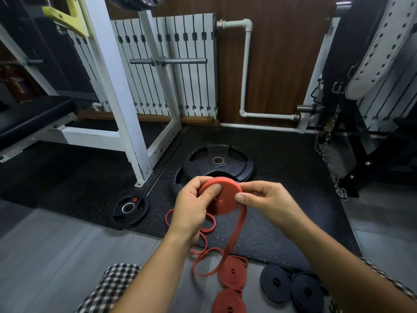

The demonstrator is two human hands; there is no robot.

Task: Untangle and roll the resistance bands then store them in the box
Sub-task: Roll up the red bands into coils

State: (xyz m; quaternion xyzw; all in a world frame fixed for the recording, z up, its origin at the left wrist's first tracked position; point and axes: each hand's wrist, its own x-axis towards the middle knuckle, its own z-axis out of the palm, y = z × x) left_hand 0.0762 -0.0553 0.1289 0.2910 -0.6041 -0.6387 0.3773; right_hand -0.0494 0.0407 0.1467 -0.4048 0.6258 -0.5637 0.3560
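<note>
Two fully wound red rolls (233, 273) lie flat on the grey floor (56, 256) at 6 o'clock, one just beyond the other. Two black rolls (276, 282) sit side by side at 5 o'clock, near the red pair. A fifth one, the held coil (222, 196), is up in both hands at the centre of the view. That makes three red and two black.

The held coil is a flat, tightly wound disc of matte red band, its face tilted toward the camera. One loose tail (237, 233) leaves its rim at about 4 o'clock and drops toward 6 o'clock. The tail then wanders in thin red loops across the floor and the speckled mat (282, 222), behind the left wrist.

The left hand (191, 206) grips the coil from 9 o'clock, with its thumb pressed flat on the face and its fingers curled round the back. The right hand (266, 199) pinches the rim at 3 o'clock, thumb tip in front and fingers behind, just above where the tail comes off.

Three black weight plates (217, 163) lie on the mat: two stacked at 12 o'clock of the coil and one small plate at 9 o'clock.
</note>
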